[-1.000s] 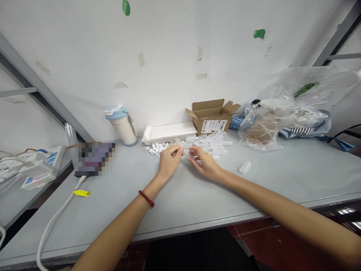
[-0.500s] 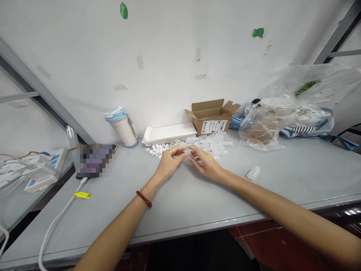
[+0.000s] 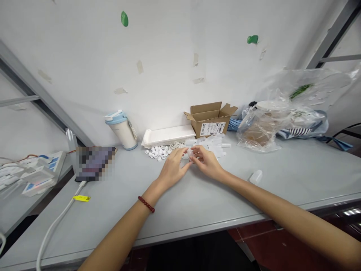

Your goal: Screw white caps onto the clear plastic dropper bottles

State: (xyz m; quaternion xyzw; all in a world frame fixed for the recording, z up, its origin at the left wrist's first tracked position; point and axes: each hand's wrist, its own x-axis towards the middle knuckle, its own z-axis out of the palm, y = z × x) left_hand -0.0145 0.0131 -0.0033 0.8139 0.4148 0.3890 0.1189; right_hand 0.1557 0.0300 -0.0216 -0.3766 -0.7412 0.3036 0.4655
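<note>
White wall [image 3: 175, 56] behind, marked with tape scraps [image 3: 140, 66] and two green stickers [image 3: 124, 18]. Grey metal beam [image 3: 42, 96] slants down at left; another beam [image 3: 329, 35] at upper right. Pale grey table [image 3: 282, 188] spans view — second table [image 3: 17, 210] at left edge. Red floor [image 3: 254, 244] visible below. Light even, soft shadows.

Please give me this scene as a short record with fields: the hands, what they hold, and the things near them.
left hand: fingertips on a small clear vial, wrist with red bead bracelet
right hand: fingertips on the same vial
behind hands: white caps, pile of vials
at wall: box, tumbler, white trays
right side: lone vial, plastic bag
surface: grey table
</note>
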